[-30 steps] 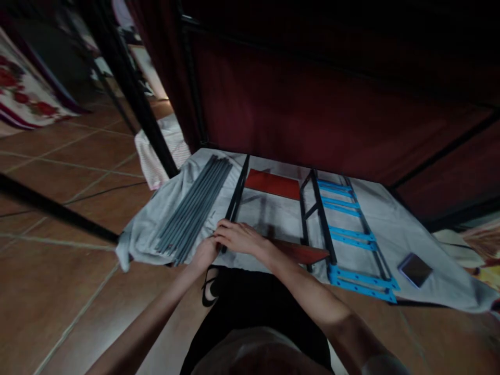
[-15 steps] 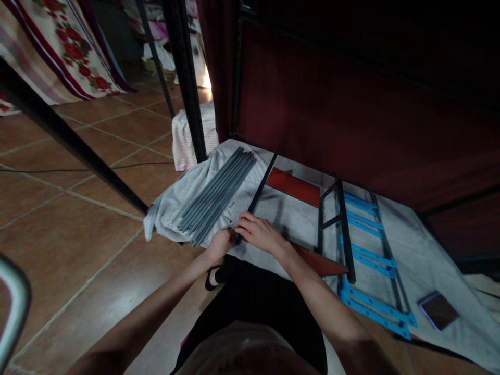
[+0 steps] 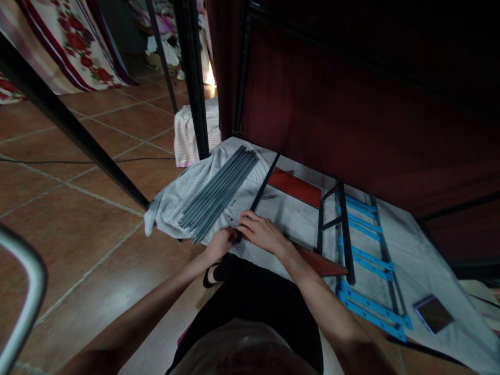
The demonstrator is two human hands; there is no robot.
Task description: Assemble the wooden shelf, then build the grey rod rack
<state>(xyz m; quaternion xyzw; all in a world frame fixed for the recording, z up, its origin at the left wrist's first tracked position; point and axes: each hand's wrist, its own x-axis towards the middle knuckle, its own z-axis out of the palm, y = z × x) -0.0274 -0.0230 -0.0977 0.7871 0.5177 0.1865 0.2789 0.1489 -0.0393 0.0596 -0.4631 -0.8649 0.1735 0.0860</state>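
A black metal bar [image 3: 264,182] lies at a slant on the grey cloth, with a red-orange panel [image 3: 295,187] beside its far part. At the bar's near end my left hand [image 3: 222,244] is closed, its fingertips pressed together; what they pinch is too small to make out. My right hand [image 3: 261,229] rests over the same end, fingers bent round the bar. A second reddish panel [image 3: 322,262] runs under my right wrist towards a black frame [image 3: 346,234]. Grey rods [image 3: 219,192] lie bundled left of the bar, with small screws or pins [image 3: 230,211] near them.
Blue slotted brackets [image 3: 371,307] on dark bars lie right of the frame, and a phone [image 3: 433,313] lies further right. Dark red fabric [image 3: 351,114] hangs behind. Black posts [image 3: 193,78] stand at the left, and a pale curved tube [image 3: 35,276] is at the left edge.
The view has shifted slightly, and the pale tube shows more at the left edge. Both hands remain at the bar's near end with almost the same pose.
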